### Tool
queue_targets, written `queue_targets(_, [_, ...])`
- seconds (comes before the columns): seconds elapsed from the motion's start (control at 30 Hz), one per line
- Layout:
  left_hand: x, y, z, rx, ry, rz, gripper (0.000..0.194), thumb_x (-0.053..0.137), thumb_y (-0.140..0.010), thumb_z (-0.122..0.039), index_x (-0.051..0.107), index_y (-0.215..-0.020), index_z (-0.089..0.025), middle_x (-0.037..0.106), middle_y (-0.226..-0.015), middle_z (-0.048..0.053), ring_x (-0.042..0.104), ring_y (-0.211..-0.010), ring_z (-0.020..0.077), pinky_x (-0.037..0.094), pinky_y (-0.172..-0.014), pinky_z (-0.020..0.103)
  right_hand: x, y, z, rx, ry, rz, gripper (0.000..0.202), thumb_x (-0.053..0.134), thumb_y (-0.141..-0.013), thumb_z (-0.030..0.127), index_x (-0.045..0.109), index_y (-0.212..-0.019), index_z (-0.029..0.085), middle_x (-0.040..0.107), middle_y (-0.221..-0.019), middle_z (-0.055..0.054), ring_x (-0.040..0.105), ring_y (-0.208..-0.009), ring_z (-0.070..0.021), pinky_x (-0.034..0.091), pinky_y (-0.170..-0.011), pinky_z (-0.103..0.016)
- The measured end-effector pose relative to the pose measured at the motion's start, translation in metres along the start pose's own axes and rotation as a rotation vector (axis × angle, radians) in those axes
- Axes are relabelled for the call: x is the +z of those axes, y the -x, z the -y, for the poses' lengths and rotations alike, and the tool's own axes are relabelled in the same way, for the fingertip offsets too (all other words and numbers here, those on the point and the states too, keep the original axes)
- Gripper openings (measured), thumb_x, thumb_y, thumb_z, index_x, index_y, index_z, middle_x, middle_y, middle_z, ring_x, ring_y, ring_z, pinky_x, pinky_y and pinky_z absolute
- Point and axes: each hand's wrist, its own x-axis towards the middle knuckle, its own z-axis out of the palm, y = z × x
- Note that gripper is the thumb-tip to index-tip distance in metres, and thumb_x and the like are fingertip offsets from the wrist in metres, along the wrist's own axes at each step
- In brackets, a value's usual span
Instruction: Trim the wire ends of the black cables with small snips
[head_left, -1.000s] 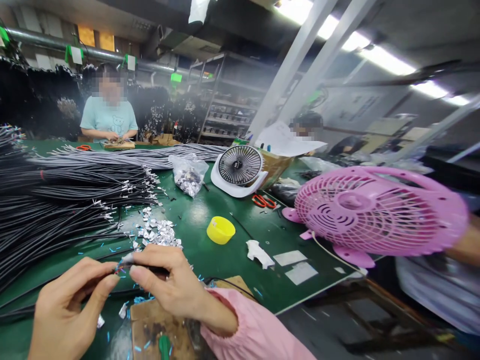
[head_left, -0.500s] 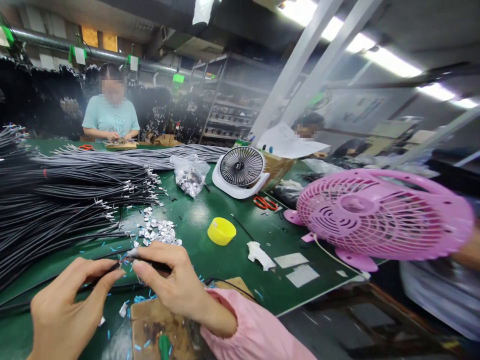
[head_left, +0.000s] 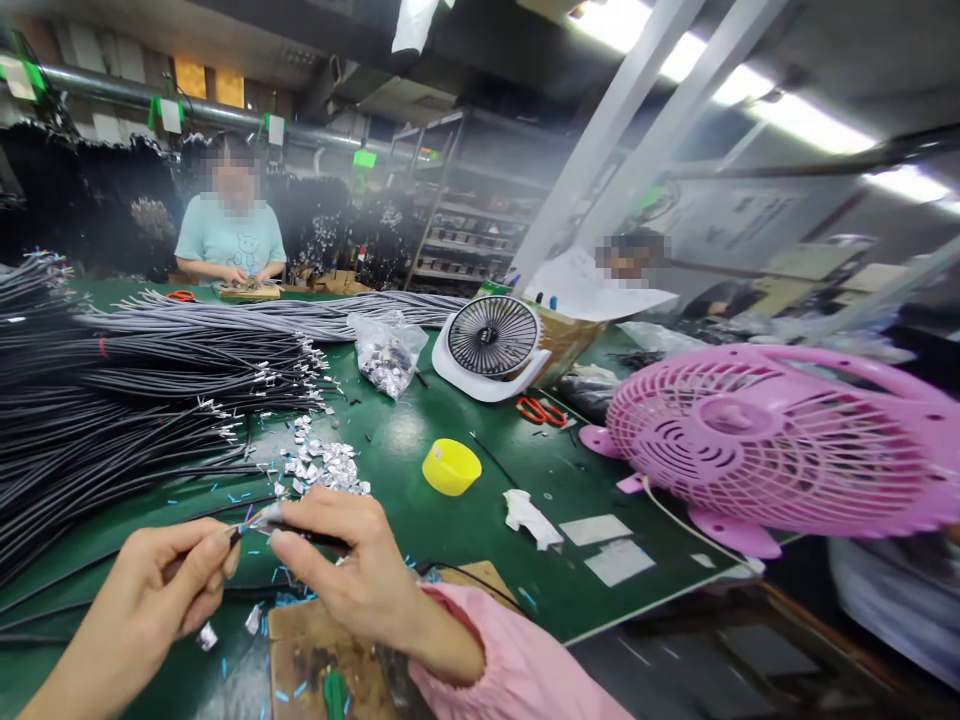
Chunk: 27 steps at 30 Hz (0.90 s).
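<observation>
My left hand pinches a black cable close to its stripped end. Thin coloured wires come out of that end and reach the fingertips of my right hand, which are closed on them. Something grey covers or sits at the right index fingertip. A dark, slim object shows under the right palm; its kind I cannot make out. Scraps of silver foil and small blue bits lie around both hands. Below the right hand is a worn wooden board with a green-handled item on it.
Bundles of black cables fill the left, with grey cables behind. A yellow tape ring, a bag of parts, a small white fan, orange-handled scissors and a pink fan stand rightward. A co-worker sits opposite.
My left fingers have curled in and rolled on the cable, and its coloured wires show more plainly. The right hand stays close by. The whole view has shifted slightly.
</observation>
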Motion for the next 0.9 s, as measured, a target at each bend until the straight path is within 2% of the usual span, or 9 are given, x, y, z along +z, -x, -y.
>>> queue_targets(0.07, [-0.004, 0.000, 0.004, -0.055, 0.050, 0.116, 0.071, 0.047, -0.082, -0.086, 0.040, -0.049, -0.024, 0.024, -0.044, -0.009, 0.015, -0.040, 0.0067, 0.020, -0.033, 0.020, 0.000, 0.000, -0.001, 0.007, -0.067, 0.000, 0.034, 0.055, -0.100, 0.030, 0.072, -0.072, 0.020, 0.064, -0.064, -0.001, 0.050, -0.055, -0.0122, 0.037, -0.050, -0.025])
queue_targets(0.13, [-0.007, 0.002, 0.009, -0.075, 0.077, 0.140, 0.070, 0.049, -0.084, -0.084, 0.043, -0.050, -0.023, 0.024, -0.045, -0.009, 0.014, -0.041, 0.0066, 0.019, -0.034, 0.020, 0.000, 0.001, -0.002, 0.044, -0.115, -0.038, 0.036, 0.054, -0.101, 0.034, 0.072, -0.072, 0.020, 0.063, -0.063, 0.000, 0.049, -0.055, -0.0120, 0.036, -0.049, -0.024])
queue_targets(0.27, [-0.003, 0.006, 0.017, -0.004, 0.080, -0.046, 0.063, 0.057, -0.084, -0.077, 0.061, -0.057, -0.021, 0.035, -0.044, -0.007, 0.023, -0.038, 0.0073, 0.022, -0.034, 0.020, 0.001, 0.003, -0.006, 0.165, -0.176, -0.116, 0.035, 0.061, -0.098, 0.046, 0.072, -0.076, 0.020, 0.064, -0.066, -0.001, 0.051, -0.057, -0.0128, 0.038, -0.050, -0.024])
queue_targets(0.4, [0.003, 0.011, 0.021, 0.127, -0.072, -0.167, 0.054, 0.062, -0.086, -0.067, 0.068, -0.057, -0.023, 0.054, -0.051, -0.002, 0.046, -0.045, 0.0115, 0.037, -0.039, 0.020, 0.006, 0.008, -0.010, 0.184, -0.223, -0.004, 0.028, 0.071, -0.093, 0.041, 0.071, -0.074, 0.020, 0.062, -0.061, 0.002, 0.050, -0.051, -0.0113, 0.039, -0.048, -0.024])
queue_targets(0.47, [0.003, 0.012, 0.022, 0.166, -0.181, -0.169, 0.052, 0.060, -0.089, -0.063, 0.068, -0.056, -0.024, 0.058, -0.052, -0.002, 0.052, -0.048, 0.0128, 0.041, -0.044, 0.019, 0.008, 0.011, -0.013, 0.182, -0.230, 0.032, 0.019, 0.072, -0.092, 0.034, 0.073, -0.078, 0.020, 0.066, -0.067, -0.001, 0.057, -0.058, -0.0134, 0.045, -0.055, -0.026])
queue_targets(0.57, [0.001, 0.012, 0.021, 0.242, -0.259, -0.114, 0.045, 0.057, -0.094, -0.053, 0.069, -0.059, -0.025, 0.063, -0.052, -0.004, 0.055, -0.044, 0.0119, 0.041, -0.042, 0.018, 0.006, 0.015, -0.015, 0.183, -0.251, 0.067, 0.010, 0.072, -0.090, 0.028, 0.074, -0.084, 0.020, 0.069, -0.074, -0.003, 0.063, -0.067, -0.0164, 0.050, -0.063, -0.028])
queue_targets(0.7, [0.000, 0.007, 0.012, 0.305, -0.217, -0.063, 0.049, 0.057, -0.093, -0.048, 0.061, -0.050, -0.023, 0.055, -0.044, -0.005, 0.049, -0.038, 0.0098, 0.037, -0.036, 0.016, 0.002, 0.012, -0.016, 0.218, -0.454, 0.125, 0.019, 0.072, -0.090, 0.033, 0.071, -0.076, 0.021, 0.065, -0.069, -0.002, 0.059, -0.064, -0.0158, 0.049, -0.060, -0.028])
queue_targets(0.8, [0.002, 0.004, 0.006, 0.320, -0.116, -0.020, 0.044, 0.060, -0.092, -0.045, 0.068, -0.054, -0.024, 0.057, -0.047, -0.005, 0.050, -0.040, 0.0095, 0.038, -0.038, 0.015, 0.005, 0.009, -0.014, 0.365, -0.705, 0.159, 0.032, 0.077, -0.084, 0.045, 0.065, -0.067, 0.020, 0.060, -0.061, 0.001, 0.049, -0.052, -0.0115, 0.040, -0.048, -0.024])
queue_targets(0.9, [0.004, 0.004, 0.011, 0.313, -0.014, -0.062, 0.034, 0.068, -0.088, -0.044, 0.073, -0.060, -0.026, 0.059, -0.052, -0.005, 0.053, -0.043, 0.0100, 0.041, -0.040, 0.015, 0.014, 0.009, -0.010, 0.599, -0.961, 0.110, 0.036, 0.076, -0.079, 0.048, 0.062, -0.063, 0.020, 0.056, -0.056, 0.003, 0.035, -0.042, -0.0073, 0.027, -0.038, -0.022])
